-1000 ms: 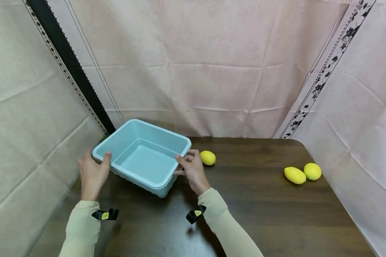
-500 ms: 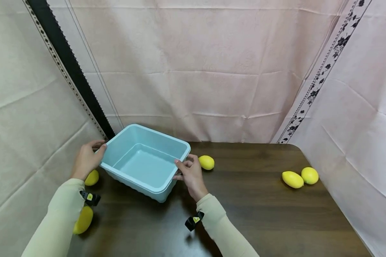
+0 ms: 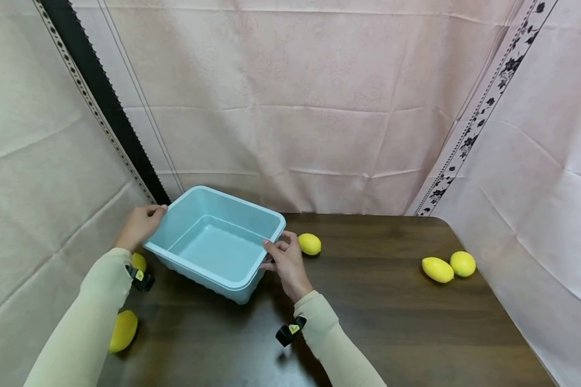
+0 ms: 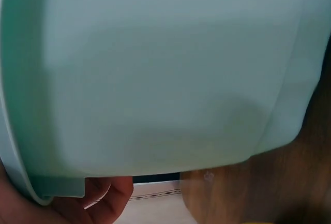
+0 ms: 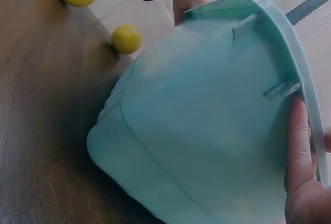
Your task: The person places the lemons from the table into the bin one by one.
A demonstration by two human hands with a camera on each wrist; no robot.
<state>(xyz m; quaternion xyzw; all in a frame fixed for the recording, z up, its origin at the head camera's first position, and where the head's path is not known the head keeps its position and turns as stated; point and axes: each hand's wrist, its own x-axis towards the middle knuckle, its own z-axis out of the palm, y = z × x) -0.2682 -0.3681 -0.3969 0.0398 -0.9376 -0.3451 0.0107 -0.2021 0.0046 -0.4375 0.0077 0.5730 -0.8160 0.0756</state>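
A light blue plastic basin [image 3: 213,274], with nothing inside, is held between both hands over the back left of the table. My left hand [image 3: 142,223] pinches its rim at the left side, toward the far corner. In the left wrist view, fingers [image 4: 111,206] curl under a corner of the rim. The right hand [image 3: 290,266] grips the right rim, thumb on top; the right wrist view shows a finger [image 5: 299,146] along the outer wall beneath the rim. A lemon [image 3: 310,244] lies just beyond the right hand. Two more yellow fruits sit by the left forearm, one lemon [image 3: 139,262] partly hidden behind it and one larger, mango-like fruit [image 3: 124,330].
Two lemons, one [image 3: 438,270] beside the other [image 3: 462,263], lie near the right edge of the dark wooden table [image 3: 368,312]. Pale cloth [image 3: 319,107] hangs behind and along both sides. A black strip [image 3: 111,102] runs down the left corner.
My left hand has shifted from the near left of the rim toward its far left corner, uncovering yellow fruits by the forearm. The right hand keeps its grip; the basin stays nearly in place.
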